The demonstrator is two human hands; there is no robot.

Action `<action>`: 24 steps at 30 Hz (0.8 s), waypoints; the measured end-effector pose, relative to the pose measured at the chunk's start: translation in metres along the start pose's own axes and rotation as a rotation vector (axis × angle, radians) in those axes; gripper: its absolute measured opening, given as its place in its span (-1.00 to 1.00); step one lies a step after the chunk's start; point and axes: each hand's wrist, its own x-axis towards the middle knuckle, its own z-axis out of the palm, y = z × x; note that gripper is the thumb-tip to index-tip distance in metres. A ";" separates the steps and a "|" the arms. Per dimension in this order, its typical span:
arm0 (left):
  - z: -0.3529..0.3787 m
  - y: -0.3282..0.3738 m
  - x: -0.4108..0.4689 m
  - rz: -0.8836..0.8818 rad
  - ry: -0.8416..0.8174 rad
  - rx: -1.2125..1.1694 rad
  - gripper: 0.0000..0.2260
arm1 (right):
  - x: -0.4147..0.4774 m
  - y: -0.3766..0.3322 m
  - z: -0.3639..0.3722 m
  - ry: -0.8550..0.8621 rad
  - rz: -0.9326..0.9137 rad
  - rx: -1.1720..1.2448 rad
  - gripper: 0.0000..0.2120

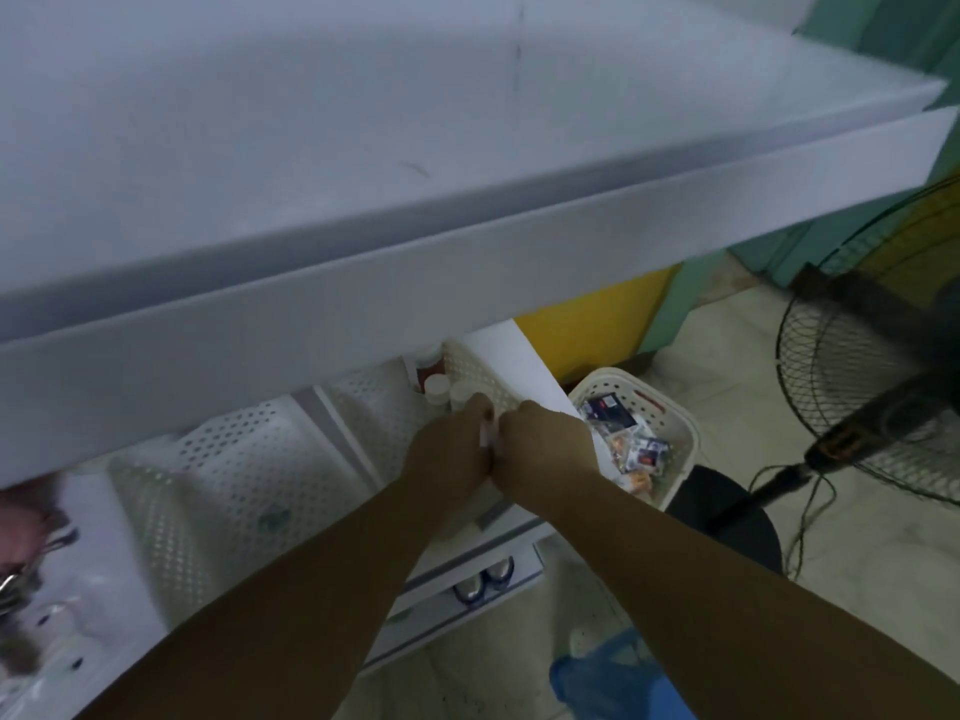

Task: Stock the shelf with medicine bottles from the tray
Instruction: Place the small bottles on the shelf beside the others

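The left hand (449, 449) curls its fingers (480, 407) round a small white thing (487, 436), too blurred to name. The right hand (540, 439) is fisted against it; its grip cannot be told. Just beyond the fingers, white-capped bottles (437, 388) stand in a perforated white tray (483, 374) under the shelf (363, 283), whose deep front edge hides most of them. Right of the fingers a basket (621, 384) of packets sits on the floor, with a fan (857, 397) farther right.

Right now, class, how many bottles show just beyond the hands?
3: one white-capped bottle by the left hand, another beside it, and a red-labelled bottle behind them. The shelf above may hide more.
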 end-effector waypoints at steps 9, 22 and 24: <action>-0.085 0.028 -0.076 -0.279 0.019 -0.840 -0.82 | -0.082 0.000 -0.064 0.214 0.227 1.298 -0.89; -0.258 0.092 -0.264 -0.174 0.315 -1.814 -0.88 | -0.160 -0.117 -0.233 -0.184 -0.439 1.627 -0.65; -0.277 0.095 -0.276 -0.096 0.388 -1.766 -0.96 | -0.162 -0.140 -0.250 -0.169 -0.499 1.605 -0.73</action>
